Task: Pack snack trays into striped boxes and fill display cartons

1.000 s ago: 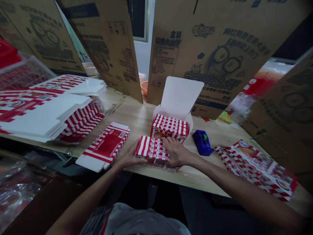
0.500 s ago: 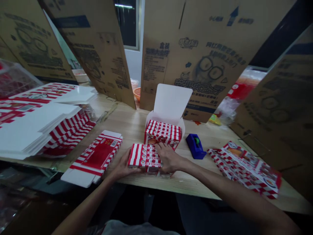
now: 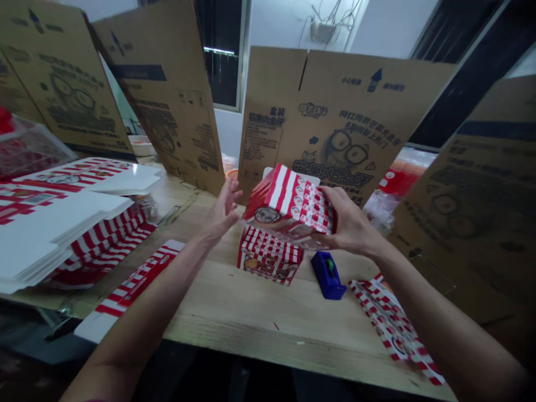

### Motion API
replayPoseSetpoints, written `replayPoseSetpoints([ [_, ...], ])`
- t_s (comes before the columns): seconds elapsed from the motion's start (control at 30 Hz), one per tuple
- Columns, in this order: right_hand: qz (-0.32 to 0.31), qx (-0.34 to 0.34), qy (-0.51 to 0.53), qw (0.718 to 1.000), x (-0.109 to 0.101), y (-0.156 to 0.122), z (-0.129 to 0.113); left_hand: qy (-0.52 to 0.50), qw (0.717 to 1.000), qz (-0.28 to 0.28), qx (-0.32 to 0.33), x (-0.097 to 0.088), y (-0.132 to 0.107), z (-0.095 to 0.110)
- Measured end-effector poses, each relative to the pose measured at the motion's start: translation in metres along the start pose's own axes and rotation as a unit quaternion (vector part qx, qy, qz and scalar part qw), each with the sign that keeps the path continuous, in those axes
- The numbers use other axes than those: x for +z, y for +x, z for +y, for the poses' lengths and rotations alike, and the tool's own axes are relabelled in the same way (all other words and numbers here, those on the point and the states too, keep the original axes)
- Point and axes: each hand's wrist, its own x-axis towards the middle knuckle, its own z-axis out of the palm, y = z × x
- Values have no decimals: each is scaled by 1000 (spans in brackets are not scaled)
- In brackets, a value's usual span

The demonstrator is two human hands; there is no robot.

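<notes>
My right hand (image 3: 350,220) grips the right end of a bundle of small red-and-white striped boxes (image 3: 291,204), held tilted in the air. Right beneath it stands a red-and-white checked carton (image 3: 270,259); the bundle hides its upper back, and only a strip of its white lid (image 3: 310,178) shows behind. To the left of the bundle, my left hand (image 3: 226,209) is raised with its fingers apart, holding nothing. A gap lies between it and the bundle.
A blue tape dispenser (image 3: 328,276) stands right of the carton. Folded checked packaging (image 3: 389,318) lies under my right forearm. A flat red-and-white carton (image 3: 138,285) and stacked cardboard blanks (image 3: 62,218) lie at left. Upright brown cardboard panels (image 3: 335,123) line the back.
My right hand has lifted the bundle from the table's front and brought it above the carton. My left hand has let go and moved up and away. The view has tilted upward.
</notes>
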Motion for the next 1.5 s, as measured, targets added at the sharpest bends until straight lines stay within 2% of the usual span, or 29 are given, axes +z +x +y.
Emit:
replayPoseSetpoints([
  [0.03, 21, 12, -9, 1000, -1, 4, 14, 18, 999, 32, -24, 9, -2, -13],
  [0.07, 41, 25, -15, 999, 0, 7, 28, 63, 996, 37, -46, 21, -7, -25],
  [0.1, 57, 38, -17, 997, 3, 11, 41, 122, 991, -20, -56, 33, -13, -36],
  [0.13, 68, 47, -15, 996, 7, 14, 52, 177, 977, -111, -50, 46, -19, -45],
  [0.17, 74, 51, -9, 996, 13, 18, 61, 207, 963, -165, -45, 59, -24, -53],
  [0.23, 76, 50, 6, 996, 25, 27, 72, 284, 915, -286, -35, 83, -25, -63],
  [0.3, 63, 34, 23, 997, 37, 37, 77, 360, 855, -372, -44, 100, -18, -70],
  [0.33, 51, 28, 32, 998, 42, 42, 79, 393, 827, -400, -49, 105, -13, -73],
  [0.37, 36, 23, 41, 998, 47, 47, 80, 415, 811, -410, -49, 109, -10, -77],
  [0.43, -2, 23, 60, 998, 55, 56, 86, 443, 802, -399, -32, 113, -7, -84],
  [0.6, -117, 20, 134, 984, 73, 74, 113, 453, 824, -341, 3, 113, -23, -95],
  [0.77, -237, 80, 214, 944, 89, 93, 126, 454, 832, -319, 20, 113, -30, -94],
  [0.97, -324, 132, 259, 900, 98, 112, 132, 463, 832, -302, 32, 113, -32, -94],
  [1.1, -344, 144, 256, 892, 107, 119, 141, 472, 831, -290, 39, 112, -36, -94],
  [1.37, -324, 137, 236, 906, 113, 115, 141, 480, 825, -294, 48, 112, -38, -95],
  [1.5, -299, 125, 204, 924, 114, 116, 140, 485, 821, -298, 48, 113, -39, -97],
])
